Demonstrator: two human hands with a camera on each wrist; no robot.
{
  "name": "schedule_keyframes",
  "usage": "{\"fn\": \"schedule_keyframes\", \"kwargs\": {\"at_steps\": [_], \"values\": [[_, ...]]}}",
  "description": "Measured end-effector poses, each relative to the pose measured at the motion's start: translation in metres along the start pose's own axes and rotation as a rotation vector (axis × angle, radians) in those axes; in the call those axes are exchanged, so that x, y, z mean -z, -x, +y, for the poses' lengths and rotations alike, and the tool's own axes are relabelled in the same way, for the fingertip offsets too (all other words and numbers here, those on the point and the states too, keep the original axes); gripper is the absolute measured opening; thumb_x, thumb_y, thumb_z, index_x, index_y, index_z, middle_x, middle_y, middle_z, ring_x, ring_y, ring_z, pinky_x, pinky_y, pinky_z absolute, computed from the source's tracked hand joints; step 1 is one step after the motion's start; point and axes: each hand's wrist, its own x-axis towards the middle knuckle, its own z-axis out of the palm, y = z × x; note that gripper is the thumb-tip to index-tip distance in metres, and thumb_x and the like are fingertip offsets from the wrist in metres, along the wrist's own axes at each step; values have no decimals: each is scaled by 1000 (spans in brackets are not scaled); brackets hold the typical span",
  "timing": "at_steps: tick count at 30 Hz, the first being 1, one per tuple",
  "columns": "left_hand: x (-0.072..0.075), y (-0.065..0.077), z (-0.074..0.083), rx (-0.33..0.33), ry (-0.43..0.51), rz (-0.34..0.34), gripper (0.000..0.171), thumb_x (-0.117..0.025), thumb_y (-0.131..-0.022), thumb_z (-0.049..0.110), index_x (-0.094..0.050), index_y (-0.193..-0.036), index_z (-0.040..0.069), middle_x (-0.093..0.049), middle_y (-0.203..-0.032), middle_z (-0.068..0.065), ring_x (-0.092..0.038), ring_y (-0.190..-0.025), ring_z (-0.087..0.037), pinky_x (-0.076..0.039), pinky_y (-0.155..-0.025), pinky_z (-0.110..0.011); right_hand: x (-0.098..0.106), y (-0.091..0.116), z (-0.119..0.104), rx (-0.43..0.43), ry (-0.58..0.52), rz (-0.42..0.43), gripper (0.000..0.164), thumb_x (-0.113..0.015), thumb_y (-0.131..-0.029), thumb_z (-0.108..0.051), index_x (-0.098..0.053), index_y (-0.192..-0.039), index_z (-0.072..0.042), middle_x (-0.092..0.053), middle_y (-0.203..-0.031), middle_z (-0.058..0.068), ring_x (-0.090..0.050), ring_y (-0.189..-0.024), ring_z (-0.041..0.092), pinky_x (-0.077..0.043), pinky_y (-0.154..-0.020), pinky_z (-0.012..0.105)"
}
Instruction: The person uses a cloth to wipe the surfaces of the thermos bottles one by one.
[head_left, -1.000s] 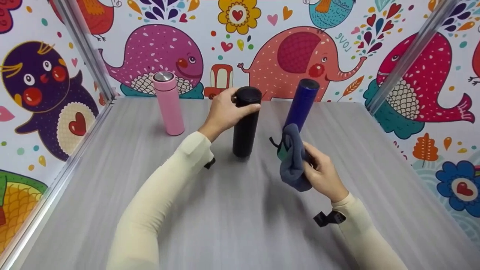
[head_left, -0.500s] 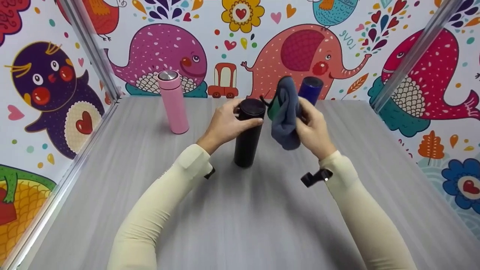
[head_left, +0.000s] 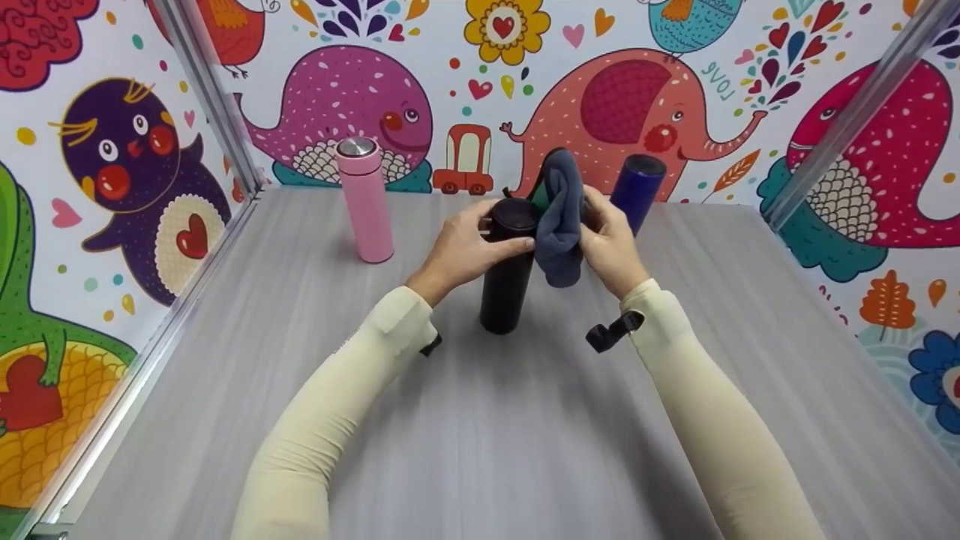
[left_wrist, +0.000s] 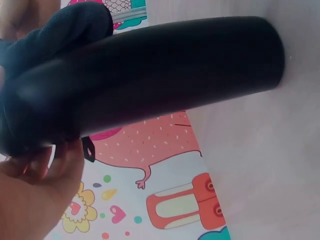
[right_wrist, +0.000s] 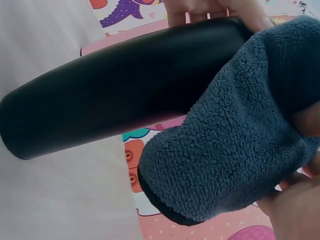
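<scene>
A tall black thermos flask [head_left: 506, 289] stands on the table, a little right of the middle in the head view. My left hand [head_left: 469, 244] grips it near the top, thumb across the front and fingers round the back. Folded in my right hand [head_left: 611, 244] is a blue-grey fluffy cloth [head_left: 560, 232] with a black edge and a green patch. The cloth is right at the upper right side of the flask. In the right wrist view the cloth [right_wrist: 220, 145] overlaps the flask's top end [right_wrist: 200, 55]. The right fingertips are partly hidden in its folds.
A pink thermos flask [head_left: 366, 206] with a steel lid stands at the back left. Behind my right hand stands a blue flask [head_left: 637, 191], its lower part hidden. Printed panels [head_left: 480, 90] close off the back and sides of the grey table [head_left: 465, 450].
My right hand has carried the cloth up and left, from in front of the blue flask to the black flask's side. The black flask has shifted slightly nearer, still in my left hand.
</scene>
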Motion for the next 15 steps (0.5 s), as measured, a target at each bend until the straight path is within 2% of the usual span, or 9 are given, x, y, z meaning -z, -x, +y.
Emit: {"fn": "schedule_keyframes", "kwargs": {"at_steps": [7, 15], "values": [[-1, -2, -8, -8, 50, -1, 72, -82, -81, 49, -58, -140, 16, -63, -127, 2, -62, -111, -14, -52, -94, -29, -8, 2, 9, -1, -78, -38, 42, -63, -98, -6, -57, -140, -6, -62, -130, 15, -60, -118, 29, -48, -100, 37], [-2, 0, -13, -47, 50, 12, 72, -82, -81, 47, -58, -140, 15, -62, -128, 2, -62, -111, -13, -51, -94, -27, -16, 12, 19, -10, -91, -49, 44, -64, -98, -6, -55, -141, -3, -63, -129, 14, -61, -115, 27, -49, -98, 35]]}}
